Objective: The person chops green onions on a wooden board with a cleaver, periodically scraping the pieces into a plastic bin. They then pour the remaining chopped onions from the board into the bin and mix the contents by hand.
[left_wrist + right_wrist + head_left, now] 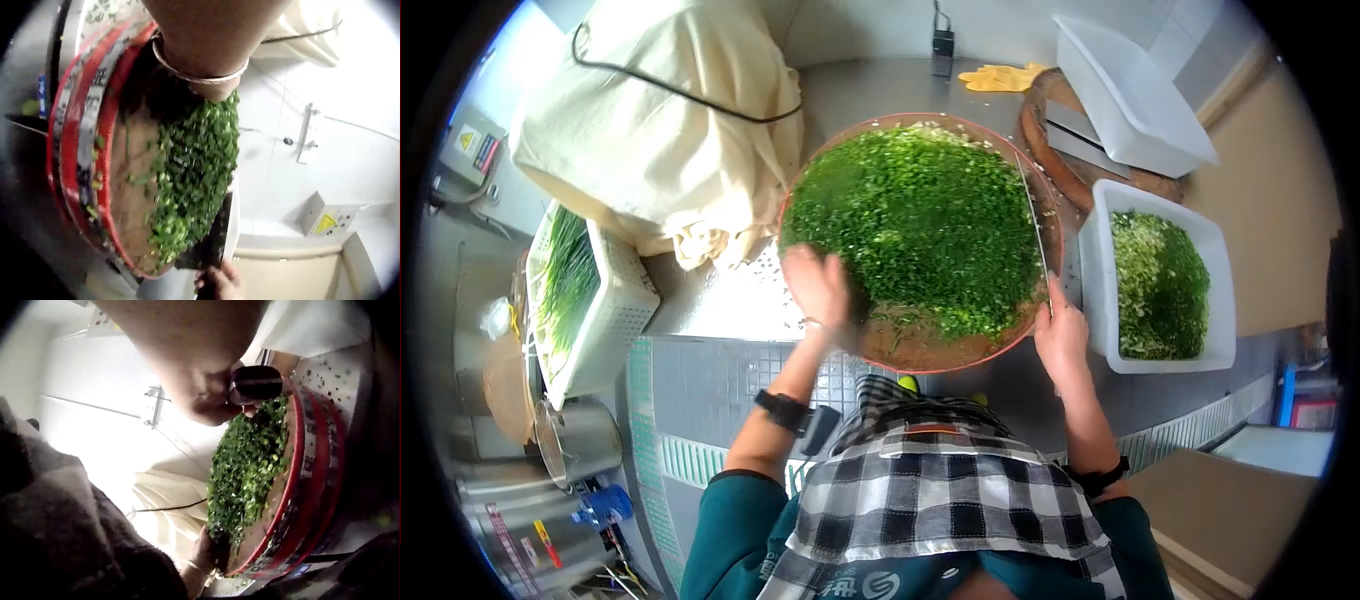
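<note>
Chopped green onion [910, 220] lies heaped on a round, red-rimmed cutting board [920, 352]. My left hand [817, 288] is at the pile's left edge, fingers extended in the head view; the left wrist view hides its fingers behind the wrist. My right hand [1062, 335] grips the handle of a cleaver [1034, 218] at the board's right side, its blade upright along the pile's right edge. In the left wrist view the cleaver's dark blade [215, 240] touches the greens. The right wrist view shows the dark handle end [256, 383] in my right hand.
A white tub [1100, 290] of chopped greens stands right of the board. An empty white tub [1135, 95] rests on another round board [1040, 130] behind it. Yellow gloves [1000, 78], a cloth-covered object [660, 130] and a basket [605, 320] of whole green onions are around.
</note>
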`<control>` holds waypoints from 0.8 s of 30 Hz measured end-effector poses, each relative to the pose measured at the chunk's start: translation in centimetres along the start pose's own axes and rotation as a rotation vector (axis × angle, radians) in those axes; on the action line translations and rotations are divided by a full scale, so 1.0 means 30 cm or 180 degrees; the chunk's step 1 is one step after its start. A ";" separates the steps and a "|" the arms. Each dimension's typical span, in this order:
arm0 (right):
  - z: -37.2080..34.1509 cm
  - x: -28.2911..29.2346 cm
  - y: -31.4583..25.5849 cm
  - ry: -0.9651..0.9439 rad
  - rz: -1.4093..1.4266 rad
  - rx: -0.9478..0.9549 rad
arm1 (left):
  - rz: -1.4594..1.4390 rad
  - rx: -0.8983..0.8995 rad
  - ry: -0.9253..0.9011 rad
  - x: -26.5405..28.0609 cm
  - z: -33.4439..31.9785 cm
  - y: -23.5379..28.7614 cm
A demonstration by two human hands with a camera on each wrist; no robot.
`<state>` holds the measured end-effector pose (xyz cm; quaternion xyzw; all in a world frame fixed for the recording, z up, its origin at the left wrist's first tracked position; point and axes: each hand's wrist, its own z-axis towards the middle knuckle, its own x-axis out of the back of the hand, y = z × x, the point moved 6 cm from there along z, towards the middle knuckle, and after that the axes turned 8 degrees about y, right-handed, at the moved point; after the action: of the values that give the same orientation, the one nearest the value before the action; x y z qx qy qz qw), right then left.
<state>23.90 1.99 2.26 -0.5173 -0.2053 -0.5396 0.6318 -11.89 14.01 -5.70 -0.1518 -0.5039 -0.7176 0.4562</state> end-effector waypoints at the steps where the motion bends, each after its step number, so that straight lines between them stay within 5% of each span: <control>1: 0.001 0.017 -0.053 -0.0026 0.0007 0.0051 | 0.0116 -0.0194 -0.0114 -0.024 -0.036 0.067; 3: -0.002 0.041 -0.128 -0.0344 0.0291 -0.0289 | -0.0072 -0.0705 0.0295 -0.016 -0.079 0.200; 6: -0.018 0.085 -0.103 -0.0388 0.1570 -0.0844 | -0.0680 -0.1046 0.0094 0.138 -0.067 0.356; 9: 0.004 0.112 -0.078 -0.0623 0.2215 -0.1435 | -0.1012 -0.1070 0.0311 0.225 -0.003 0.249; 12: 0.086 0.108 -0.064 0.0180 0.0838 0.0052 | -0.0968 -0.0566 0.0609 0.238 0.027 0.070; 13: 0.114 0.092 -0.033 0.0221 0.0807 0.0021 | -0.1072 -0.0353 0.0575 0.244 0.022 0.036; 17: 0.165 -0.010 0.119 -0.0085 0.0907 -0.0555 | -0.0833 -0.0459 0.0462 0.246 -0.004 -0.010; 19: 0.143 -0.014 0.141 -0.0440 0.1990 -0.1728 | -0.0937 -0.0328 0.0368 0.238 -0.012 -0.027; 24: -0.010 0.060 0.180 -0.0459 0.2507 -0.1955 | -0.0993 -0.0061 0.0235 0.217 -0.031 -0.069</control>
<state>29.24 0.25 1.29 -0.7535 0.1306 -0.2586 0.5902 -16.85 10.11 -2.91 -0.0497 -0.4973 -0.7896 0.3560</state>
